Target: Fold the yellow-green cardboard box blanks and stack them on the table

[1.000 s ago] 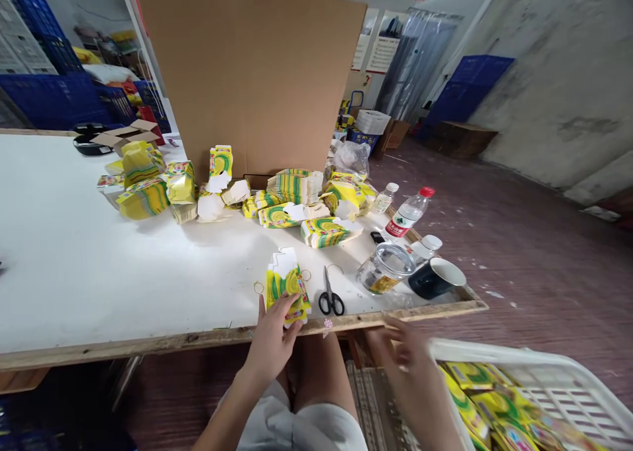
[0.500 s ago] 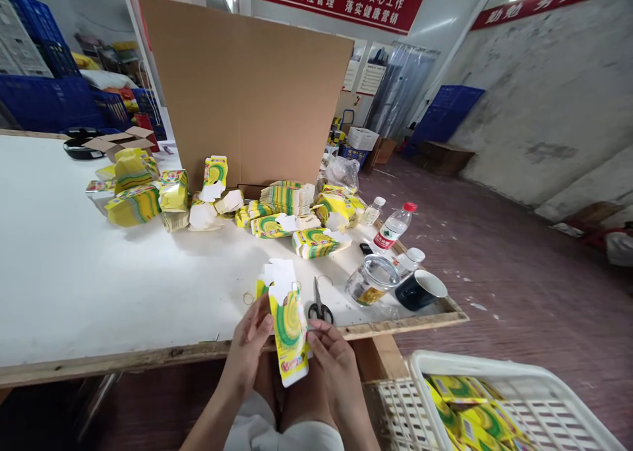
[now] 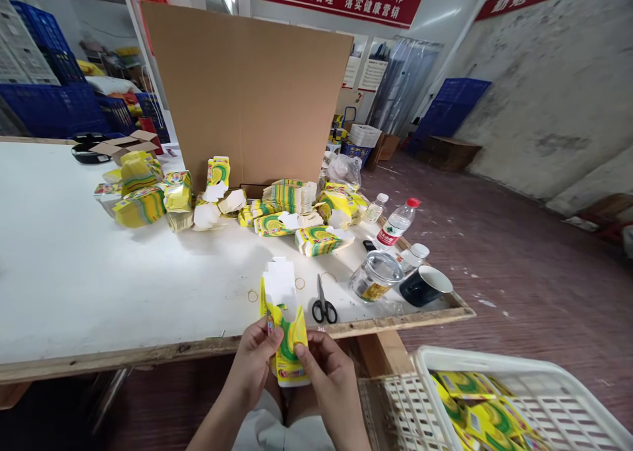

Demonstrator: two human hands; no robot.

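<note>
Between my hands, over the front edge of the table, is a yellow and green carton [image 3: 291, 335] with a white flap standing up at its far end. My left hand [image 3: 258, 355] grips its left side, thumb on the printed face. On the right side my right hand [image 3: 326, 365] pinches it, thumb across the lower front and fingers behind. Another yellow edge shows behind the carton on the left; I cannot tell whether it is a second piece. Black-handled scissors [image 3: 324, 304] lie on the table just beyond my right hand. A rubber band [image 3: 252, 296] lies to the left.
Bundled flat cartons [image 3: 291, 197] line the table before a tall cardboard sheet [image 3: 242, 95]. A clear jar [image 3: 376, 276], dark mug [image 3: 425, 286] and water bottle [image 3: 397, 225] stand at the right edge. Below right, a white basket [image 3: 524, 362] holds yellow cartons.
The carton has turned more upright and wider to view. My right thumb has moved from its side edge onto its front face.
</note>
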